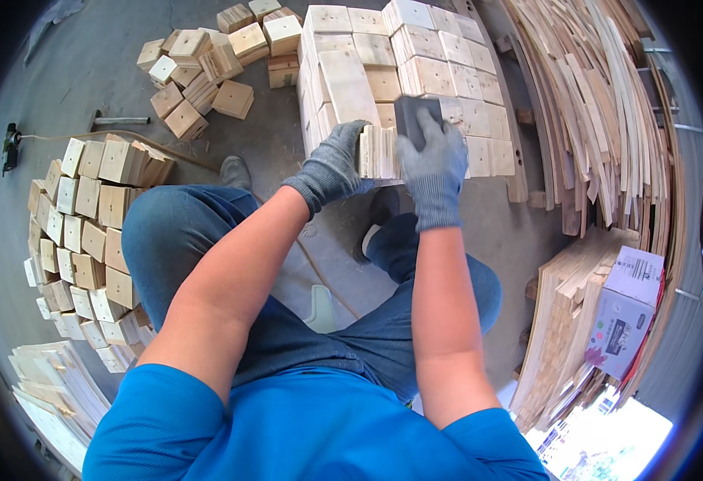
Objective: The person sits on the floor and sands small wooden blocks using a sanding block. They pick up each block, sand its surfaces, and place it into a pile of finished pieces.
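My left hand point(331, 167), in a grey knit glove, is closed on the left side of a layered wooden block point(379, 152) whose ply edges face me. My right hand point(434, 168), gloved the same way, grips a dark grey rectangular block point(408, 120) that looks like a sanding block. Its lower end is beside the wooden block's right side; whether they touch is hard to tell. Just beyond both hands rises a big stack of pale wooden blocks point(432, 74), laid in rows. Part of the held block is hidden by my gloves.
Loose wooden blocks point(231, 98) lie heaped on the floor at the far left. Another block stack point(87, 232) stands left of my knee. Long wood strips point(568, 96) fill the right side, with boards point(564, 309) and a purple-white carton point(624, 313) nearer. A hose point(159, 147) crosses the floor.
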Tool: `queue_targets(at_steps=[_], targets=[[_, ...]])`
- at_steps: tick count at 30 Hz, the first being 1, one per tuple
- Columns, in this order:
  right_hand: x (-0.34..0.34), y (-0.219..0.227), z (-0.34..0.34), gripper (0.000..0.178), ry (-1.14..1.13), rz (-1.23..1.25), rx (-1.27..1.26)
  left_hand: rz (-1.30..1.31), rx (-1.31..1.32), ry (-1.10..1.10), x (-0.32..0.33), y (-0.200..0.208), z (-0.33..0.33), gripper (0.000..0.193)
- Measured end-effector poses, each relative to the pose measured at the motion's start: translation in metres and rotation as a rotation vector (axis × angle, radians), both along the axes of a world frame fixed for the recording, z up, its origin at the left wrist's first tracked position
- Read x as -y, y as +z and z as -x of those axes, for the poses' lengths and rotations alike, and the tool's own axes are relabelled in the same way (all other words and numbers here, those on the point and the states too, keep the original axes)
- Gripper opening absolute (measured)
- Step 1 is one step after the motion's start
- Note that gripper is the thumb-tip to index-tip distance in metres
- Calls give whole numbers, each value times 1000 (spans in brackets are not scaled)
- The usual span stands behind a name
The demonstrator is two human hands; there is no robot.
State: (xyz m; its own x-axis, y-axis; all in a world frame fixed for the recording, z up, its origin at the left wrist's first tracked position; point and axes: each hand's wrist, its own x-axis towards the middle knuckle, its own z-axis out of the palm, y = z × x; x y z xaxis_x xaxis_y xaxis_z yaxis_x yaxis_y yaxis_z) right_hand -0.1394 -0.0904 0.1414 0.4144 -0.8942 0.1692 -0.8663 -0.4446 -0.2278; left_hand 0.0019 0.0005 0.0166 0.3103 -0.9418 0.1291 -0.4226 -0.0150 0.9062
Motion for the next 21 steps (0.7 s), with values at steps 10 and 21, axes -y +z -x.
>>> queue_targets(at_steps=[10,21], targets=[[-105,-13,73,65,-5,20,3,-29,-13,-18,-2,12,-1,92],[-13,-3,0,62,-79,25,-27,-1,4,-16,2,-2,-1,104]])
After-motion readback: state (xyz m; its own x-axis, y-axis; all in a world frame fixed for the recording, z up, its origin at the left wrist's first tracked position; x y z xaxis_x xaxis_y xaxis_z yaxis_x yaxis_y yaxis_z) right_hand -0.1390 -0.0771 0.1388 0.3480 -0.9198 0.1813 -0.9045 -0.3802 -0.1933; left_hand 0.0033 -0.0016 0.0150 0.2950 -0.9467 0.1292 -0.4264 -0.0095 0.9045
